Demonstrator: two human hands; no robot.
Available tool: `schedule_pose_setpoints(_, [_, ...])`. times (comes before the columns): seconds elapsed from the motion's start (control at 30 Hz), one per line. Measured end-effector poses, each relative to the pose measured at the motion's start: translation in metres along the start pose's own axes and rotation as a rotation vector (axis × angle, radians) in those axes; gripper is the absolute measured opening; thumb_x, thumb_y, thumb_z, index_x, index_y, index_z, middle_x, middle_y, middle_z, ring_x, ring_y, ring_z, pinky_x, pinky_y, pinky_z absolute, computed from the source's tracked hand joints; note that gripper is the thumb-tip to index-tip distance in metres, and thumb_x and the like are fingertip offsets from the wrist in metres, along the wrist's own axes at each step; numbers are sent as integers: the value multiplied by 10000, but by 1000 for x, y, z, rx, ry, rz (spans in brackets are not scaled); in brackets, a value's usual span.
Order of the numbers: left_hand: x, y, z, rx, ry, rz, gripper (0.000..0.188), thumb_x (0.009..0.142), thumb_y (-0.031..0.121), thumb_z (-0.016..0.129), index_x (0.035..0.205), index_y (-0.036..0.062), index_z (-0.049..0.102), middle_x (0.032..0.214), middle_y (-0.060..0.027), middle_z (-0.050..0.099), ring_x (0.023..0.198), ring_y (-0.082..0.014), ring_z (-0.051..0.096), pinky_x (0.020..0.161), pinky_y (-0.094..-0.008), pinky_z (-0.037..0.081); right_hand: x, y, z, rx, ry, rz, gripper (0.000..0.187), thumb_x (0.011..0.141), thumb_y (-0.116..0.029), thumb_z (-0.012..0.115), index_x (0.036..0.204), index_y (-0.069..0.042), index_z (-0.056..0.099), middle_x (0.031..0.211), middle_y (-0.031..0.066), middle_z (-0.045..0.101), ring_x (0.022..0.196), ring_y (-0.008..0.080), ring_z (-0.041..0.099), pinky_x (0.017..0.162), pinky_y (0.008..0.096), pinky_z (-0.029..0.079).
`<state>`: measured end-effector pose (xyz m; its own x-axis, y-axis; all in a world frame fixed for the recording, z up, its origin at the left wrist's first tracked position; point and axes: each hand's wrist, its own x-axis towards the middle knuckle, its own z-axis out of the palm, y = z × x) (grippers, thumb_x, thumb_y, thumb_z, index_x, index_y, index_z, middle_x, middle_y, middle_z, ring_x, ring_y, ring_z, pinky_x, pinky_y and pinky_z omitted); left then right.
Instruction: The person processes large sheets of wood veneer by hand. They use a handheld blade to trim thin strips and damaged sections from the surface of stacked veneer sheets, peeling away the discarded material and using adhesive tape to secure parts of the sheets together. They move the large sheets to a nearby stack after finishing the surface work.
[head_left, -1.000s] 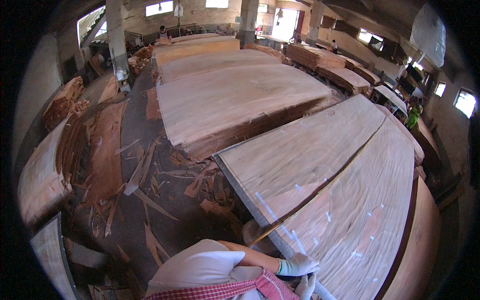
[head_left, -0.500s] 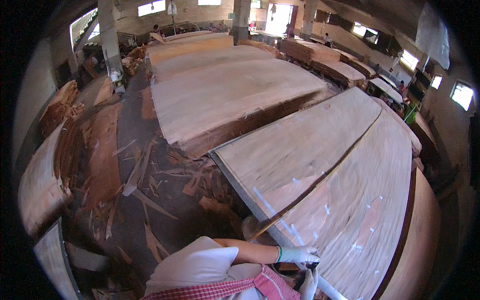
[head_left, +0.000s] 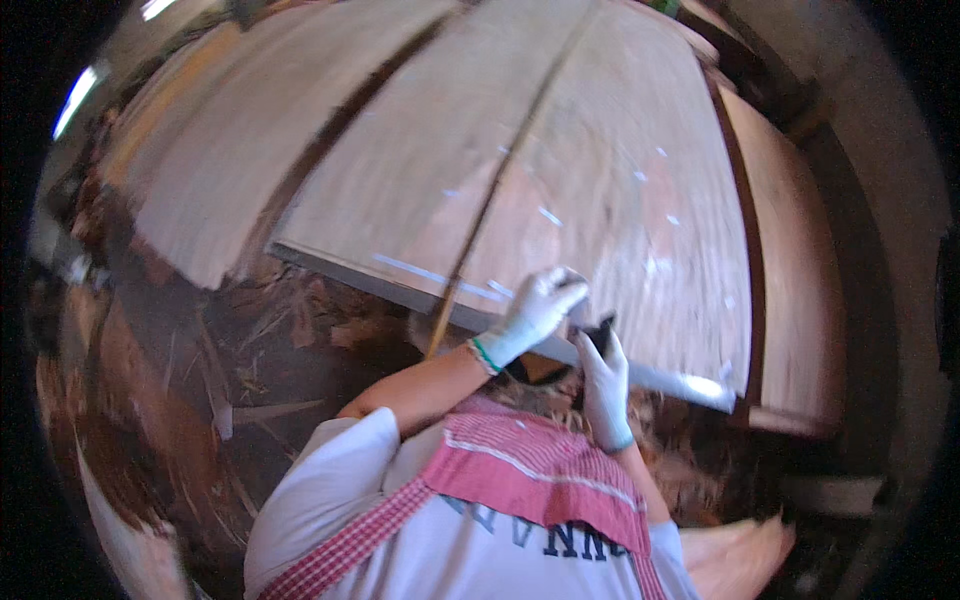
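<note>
Both my hands wear white gloves and meet over the near edge of a wide, pale wood veneer sheet. In my right hand is a small black tool, its exact kind blurred. My left hand is just left of it, fingers pinched together; whatever they hold is too small to make out. Short white tape pieces dot the veneer. A long, narrow brown strip runs across the sheet and sticks out past the near edge, left of my left hand. A grey metal edge borders the sheet's near side.
Another broad veneer stack lies to the left, beyond a dark gap. At the right stands a further stack. Torn veneer scraps litter the floor at the left. A pink checked apron hangs across my front.
My view has swung down and right, so the hands and sheet sit nearer the middle. My left hand has lifted slightly apart from the right, which now shows fully with the black tool.
</note>
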<state>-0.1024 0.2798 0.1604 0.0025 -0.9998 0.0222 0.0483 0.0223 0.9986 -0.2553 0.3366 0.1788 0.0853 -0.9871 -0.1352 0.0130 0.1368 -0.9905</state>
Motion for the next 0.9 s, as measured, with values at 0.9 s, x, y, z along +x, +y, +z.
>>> schedule_pose_setpoints(0.9, [-21, 27, -18, -105, -677, -319, 160, 955, 137, 570, 967, -4, 644, 813, 3, 622, 718, -75, 543, 684, -208, 431, -5, -25, -51, -35, -521, 252, 276, 1017, -306, 438, 942, -67, 553, 665, -37, 461, 504, 49, 386, 448, 222, 318])
